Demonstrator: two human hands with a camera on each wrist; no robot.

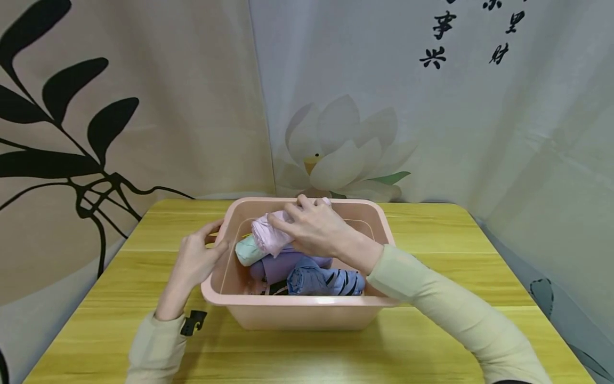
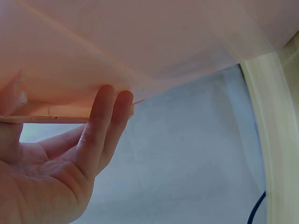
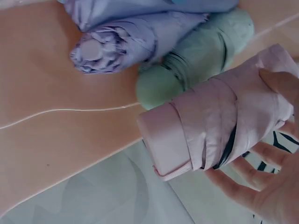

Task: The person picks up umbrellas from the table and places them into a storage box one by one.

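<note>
A pale pink folded umbrella (image 3: 210, 121) is in my right hand (image 1: 316, 226), raised over the left part of a pink plastic basin (image 1: 307, 301). Fingers and thumb wrap its far end in the right wrist view. My left hand (image 1: 196, 258) grips the basin's left rim, with fingertips against the outer wall under the lip in the left wrist view. Inside the basin lie a mint green folded umbrella (image 1: 249, 250), a purple one (image 1: 275, 268) and a blue one with dark stripes (image 1: 326, 280). The pink umbrella partly covers the mint one in the head view.
The basin stands on a yellow wood-grain table (image 1: 431, 330). Behind the table hangs a curtain (image 1: 206, 106) printed with dark leaves, a lotus and writing. A black clip (image 1: 194, 322) sits at the left sleeve cuff.
</note>
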